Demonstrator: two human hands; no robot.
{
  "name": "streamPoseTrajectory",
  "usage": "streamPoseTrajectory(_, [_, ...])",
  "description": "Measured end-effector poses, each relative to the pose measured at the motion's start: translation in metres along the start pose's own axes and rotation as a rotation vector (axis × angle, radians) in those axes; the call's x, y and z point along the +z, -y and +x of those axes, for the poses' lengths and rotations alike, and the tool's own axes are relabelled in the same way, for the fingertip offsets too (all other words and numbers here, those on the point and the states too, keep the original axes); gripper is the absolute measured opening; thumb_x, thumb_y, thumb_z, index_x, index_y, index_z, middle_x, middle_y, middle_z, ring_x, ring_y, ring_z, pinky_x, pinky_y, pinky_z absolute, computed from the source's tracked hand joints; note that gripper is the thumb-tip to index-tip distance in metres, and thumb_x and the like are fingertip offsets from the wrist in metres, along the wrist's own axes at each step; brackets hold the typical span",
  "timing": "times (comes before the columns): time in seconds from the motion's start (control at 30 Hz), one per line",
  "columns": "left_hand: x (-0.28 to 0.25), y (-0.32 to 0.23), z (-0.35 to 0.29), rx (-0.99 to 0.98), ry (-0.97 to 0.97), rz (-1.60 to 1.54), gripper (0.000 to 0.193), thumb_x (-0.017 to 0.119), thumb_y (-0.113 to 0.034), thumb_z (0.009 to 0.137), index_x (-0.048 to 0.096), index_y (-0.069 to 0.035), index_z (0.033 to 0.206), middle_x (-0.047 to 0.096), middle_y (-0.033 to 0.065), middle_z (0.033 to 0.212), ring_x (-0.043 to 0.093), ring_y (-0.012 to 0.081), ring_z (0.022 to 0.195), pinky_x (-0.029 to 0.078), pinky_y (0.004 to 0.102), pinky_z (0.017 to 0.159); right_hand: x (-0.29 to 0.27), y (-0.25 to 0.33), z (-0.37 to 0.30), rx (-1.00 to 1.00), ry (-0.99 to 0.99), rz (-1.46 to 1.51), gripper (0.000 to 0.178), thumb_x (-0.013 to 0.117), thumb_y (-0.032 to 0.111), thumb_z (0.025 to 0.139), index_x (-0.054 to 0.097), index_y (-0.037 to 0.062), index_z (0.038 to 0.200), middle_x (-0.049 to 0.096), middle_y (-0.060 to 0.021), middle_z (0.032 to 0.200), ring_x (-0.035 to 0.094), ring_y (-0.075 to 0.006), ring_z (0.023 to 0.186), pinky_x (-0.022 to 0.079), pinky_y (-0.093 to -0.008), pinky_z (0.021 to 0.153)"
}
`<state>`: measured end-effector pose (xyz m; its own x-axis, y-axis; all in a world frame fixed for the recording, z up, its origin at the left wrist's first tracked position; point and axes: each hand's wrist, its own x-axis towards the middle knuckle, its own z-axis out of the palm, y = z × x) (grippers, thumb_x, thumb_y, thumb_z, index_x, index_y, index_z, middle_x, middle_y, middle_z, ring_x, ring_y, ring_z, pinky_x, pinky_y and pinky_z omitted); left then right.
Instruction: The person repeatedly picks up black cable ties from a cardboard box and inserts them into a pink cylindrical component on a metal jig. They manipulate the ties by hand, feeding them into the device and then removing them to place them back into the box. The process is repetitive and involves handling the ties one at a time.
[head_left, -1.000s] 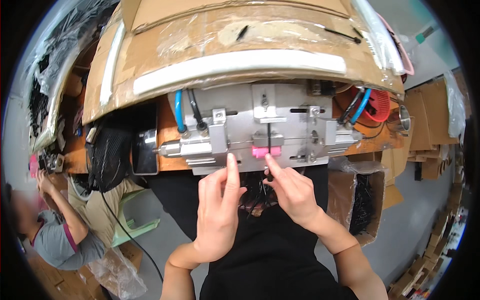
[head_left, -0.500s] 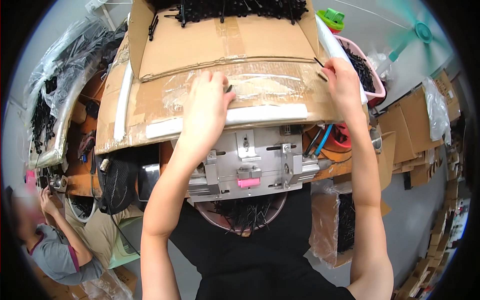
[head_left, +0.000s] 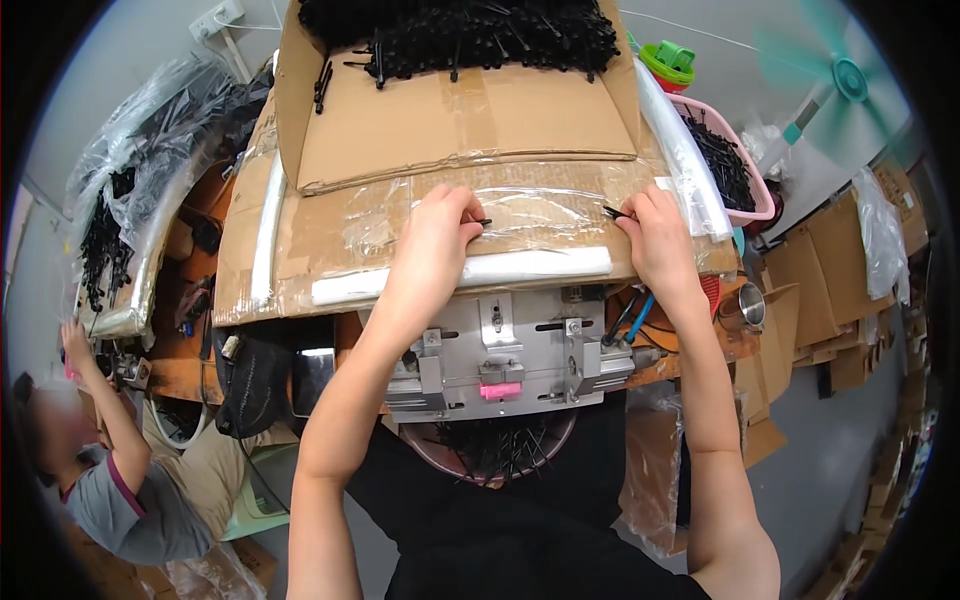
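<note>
My left hand (head_left: 436, 240) is closed above the taped cardboard, pinching a small black part (head_left: 485, 221) that sticks out to the right of the fingers. To its right, my right hand (head_left: 658, 240) pinches a thin black rod-like part (head_left: 614, 212) pointing left. The hands are apart, with the taped cardboard (head_left: 540, 212) beneath them. Nearer me stands a metal fixture (head_left: 465, 365) with side clamps and a pink piece (head_left: 501, 391) at its front middle. Beyond the hands, an open cardboard box (head_left: 390, 135) holds a heap of thin black rods (head_left: 470, 40).
Below the fixture sits a basin (head_left: 565, 440) of black rods. A pink basket (head_left: 765, 205) of similar rods stands at right, near a metal cup (head_left: 742, 305) and a green fan (head_left: 848, 80). A co-worker (head_left: 130, 500) sits at left beside plastic-covered rods (head_left: 105, 245).
My right hand has come left and nearer me, closer to my left hand. My left hand still pinches its black part. The view has shifted slightly, and the co-worker's arm is raised.
</note>
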<state>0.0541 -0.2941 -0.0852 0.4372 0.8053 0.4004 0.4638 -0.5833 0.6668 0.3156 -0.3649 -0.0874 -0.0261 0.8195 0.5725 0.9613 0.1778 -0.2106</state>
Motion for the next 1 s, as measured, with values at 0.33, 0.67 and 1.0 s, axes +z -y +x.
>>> streamPoseTrajectory(0.33, [0.047, -0.084, 0.000, 0.296, -0.108, -0.240, 0.035, 0.064, 0.007, 0.078, 0.054, 0.001, 0.111, 0.058, 0.0168, 0.095, 0.058, 0.0337, 0.090, 0.049, 0.0405, 0.078, -0.026, 0.056, -0.009, 0.342, 0.079, 1.067, 0.007, 0.055, 0.001, 0.094, 0.054, -0.0002, 0.102, 0.058, -0.0064, 0.089, 0.056, -0.0131, 0.085, 0.048, -0.0280, 0.074])
streamPoseTrajectory(0.67, [0.011, -0.066, -0.018, 0.269, -0.006, -0.088, 0.050, 0.068, -0.002, 0.084, 0.052, -0.004, 0.131, 0.056, 0.0160, 0.114, 0.057, 0.0334, 0.107, 0.048, 0.0381, 0.089, -0.054, -0.276, 0.067, 0.203, -0.275, -0.217, 0.009, 0.062, 0.004, 0.087, 0.056, 0.0002, 0.093, 0.064, -0.0209, 0.082, 0.061, -0.0431, 0.078, 0.047, -0.0463, 0.069])
streamPoseTrajectory(1.0, [-0.072, 0.037, 0.022, 0.049, -0.048, 0.048, 0.038, 0.065, -0.005, 0.088, 0.059, -0.004, 0.125, 0.060, 0.0119, 0.101, 0.060, 0.0217, 0.083, 0.051, 0.0298, 0.072, -0.032, -0.308, 0.118, 0.028, -0.202, -0.564, 0.015, 0.065, 0.017, 0.087, 0.068, 0.0063, 0.096, 0.062, -0.0113, 0.098, 0.058, -0.0331, 0.097, 0.046, -0.0432, 0.083])
